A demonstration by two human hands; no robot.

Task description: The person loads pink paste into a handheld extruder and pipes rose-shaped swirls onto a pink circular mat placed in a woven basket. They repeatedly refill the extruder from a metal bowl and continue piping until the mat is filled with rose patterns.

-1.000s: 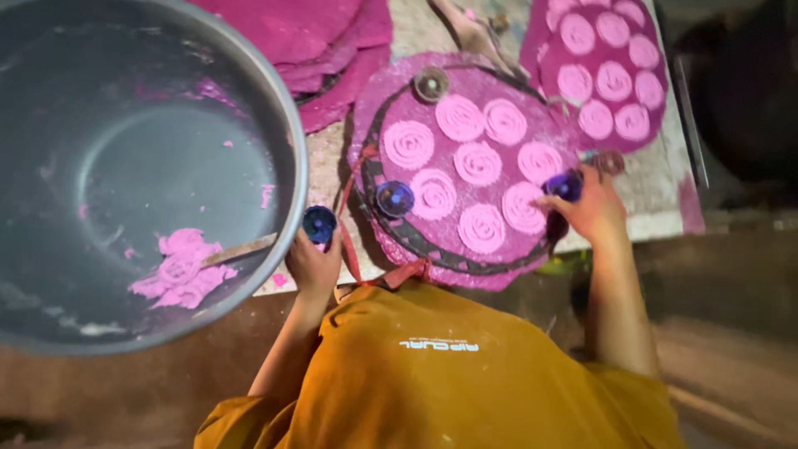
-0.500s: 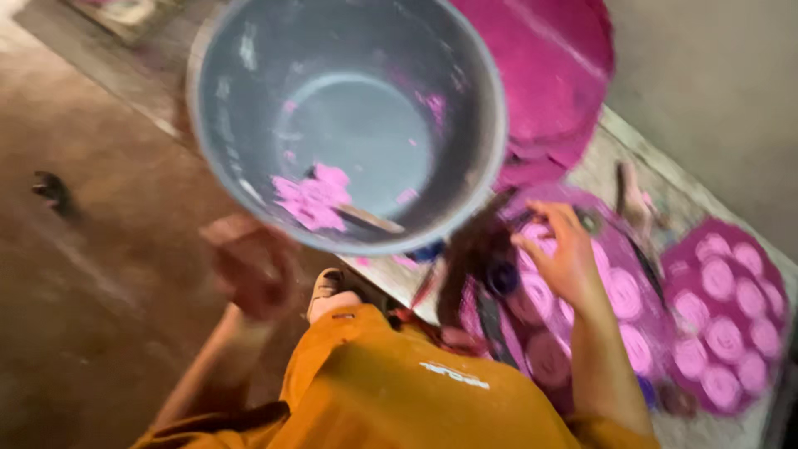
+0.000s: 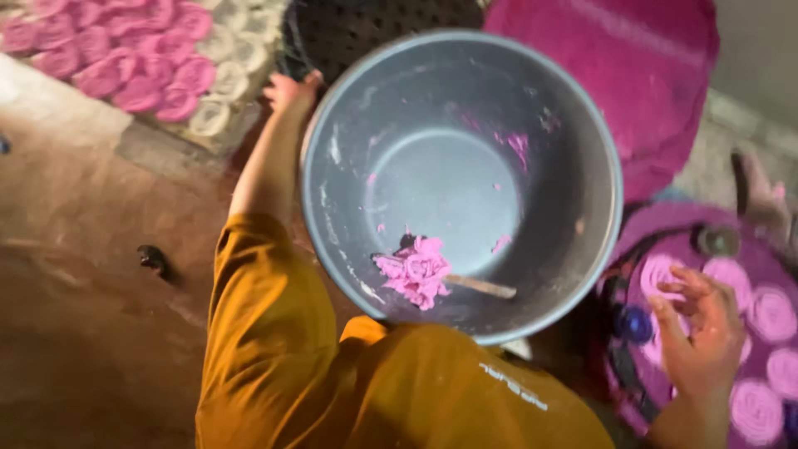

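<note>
My left hand [image 3: 291, 88] reaches far out past the rim of a big grey basin [image 3: 374, 166] and touches the edge of a dark perforated tray [image 3: 374, 29]; its grip is hidden. My right hand [image 3: 698, 333] hovers with fingers spread over a round tray [image 3: 611, 374] of pink spiral pieces [image 3: 769, 312], next to a blue cap [image 3: 636, 324]. In the basin lie a lump of pink dough [image 3: 413, 270] and a wooden stick [image 3: 484, 288].
A mat with several pink and white spirals [image 3: 125, 58] lies at the top left. Pink cloth [image 3: 632, 75] is spread behind the basin. A small dark object [image 3: 154, 259] sits on the brown floor. Another person's limb [image 3: 758, 193] shows at the right edge.
The view has swung left. My left arm has stretched out from beside the basin to the dark tray. My right hand has opened above the round tray.
</note>
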